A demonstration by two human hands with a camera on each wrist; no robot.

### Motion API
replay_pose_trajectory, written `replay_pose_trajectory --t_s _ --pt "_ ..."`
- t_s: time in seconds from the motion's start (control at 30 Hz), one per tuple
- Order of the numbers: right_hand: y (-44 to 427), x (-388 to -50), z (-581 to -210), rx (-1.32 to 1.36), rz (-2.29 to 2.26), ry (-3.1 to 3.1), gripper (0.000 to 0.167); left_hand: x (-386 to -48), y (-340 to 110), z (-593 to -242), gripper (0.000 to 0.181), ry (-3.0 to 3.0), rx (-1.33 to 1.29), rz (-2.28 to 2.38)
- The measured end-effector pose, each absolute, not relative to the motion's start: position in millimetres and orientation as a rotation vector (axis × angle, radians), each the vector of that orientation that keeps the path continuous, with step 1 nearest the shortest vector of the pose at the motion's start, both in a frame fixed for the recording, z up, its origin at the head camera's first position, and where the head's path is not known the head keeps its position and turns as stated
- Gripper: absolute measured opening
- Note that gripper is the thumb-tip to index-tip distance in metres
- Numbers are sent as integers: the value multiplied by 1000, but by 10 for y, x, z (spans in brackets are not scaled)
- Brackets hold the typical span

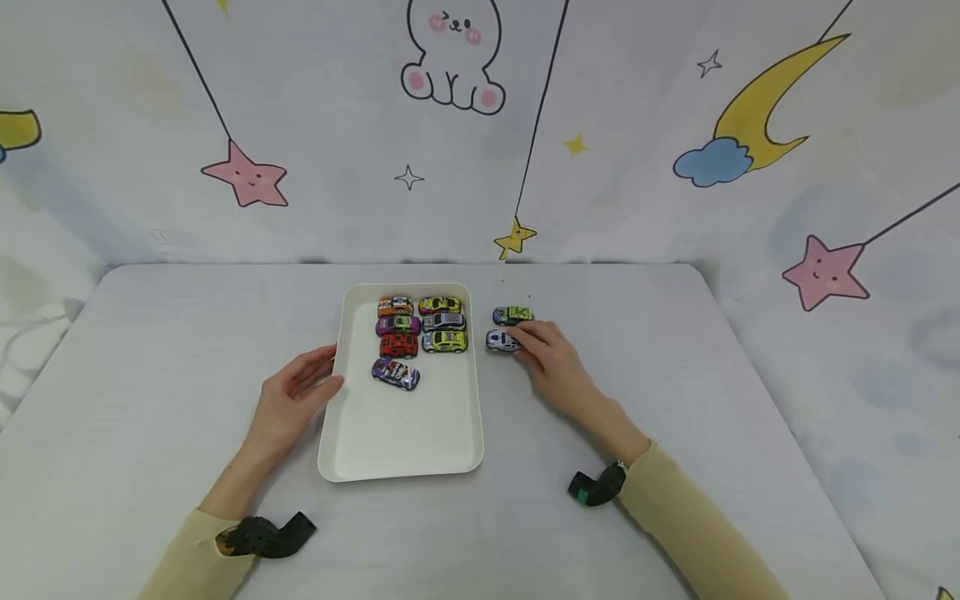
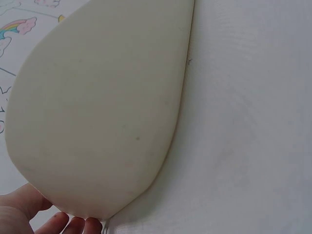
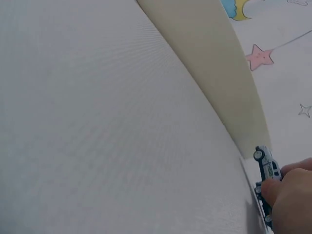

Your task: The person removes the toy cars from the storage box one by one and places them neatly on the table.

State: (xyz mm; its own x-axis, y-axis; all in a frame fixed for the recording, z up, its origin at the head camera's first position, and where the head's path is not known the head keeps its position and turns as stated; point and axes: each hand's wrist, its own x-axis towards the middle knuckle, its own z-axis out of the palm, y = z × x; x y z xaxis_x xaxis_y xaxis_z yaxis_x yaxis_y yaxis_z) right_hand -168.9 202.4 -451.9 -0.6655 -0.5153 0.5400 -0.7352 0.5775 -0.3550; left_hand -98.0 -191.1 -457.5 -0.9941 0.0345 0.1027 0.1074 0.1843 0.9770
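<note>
A white toy car [image 1: 498, 340] on the table, just right of the tray, is pinched by my right hand [image 1: 561, 367]; in the right wrist view thumb and finger lie at its sides. Just behind it stands a green toy car [image 1: 513, 315]. My left hand [image 1: 288, 404] touches the left side of the white tray [image 1: 420, 442], its fingertips and thumb against the wall and rim. Inside the tray, toward the back, are several toy cars in two columns, among them a red car [image 1: 399, 346] and a yellow car [image 1: 445, 342]. A purple-and-white car [image 1: 396, 373] sits slightly askew in front of them.
The white table [image 1: 645, 333] extends around the tray. Behind it hangs a pale cloth [image 1: 330, 125] printed with stars, a moon and a bear. Dark wrist cameras [image 1: 266, 535] are strapped over both beige sleeves [image 1: 690, 521].
</note>
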Motion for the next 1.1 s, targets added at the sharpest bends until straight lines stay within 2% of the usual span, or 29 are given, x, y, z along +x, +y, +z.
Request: replay_pose_trajectory --t_s 0.47,0.83,1.1 --pt "2049 -1743 -4607 971 824 -2405 35 -977 -1930 -4530 48 -2375 -155 -1935" --pt "2060 -1747 -4622 819 859 -2365 27 -993 -1924 -4536 48 -2390 -155 -1923" --pt "2076 -1714 -4626 738 879 -2380 28 -972 -1908 -4547 48 -2391 -145 -1937"
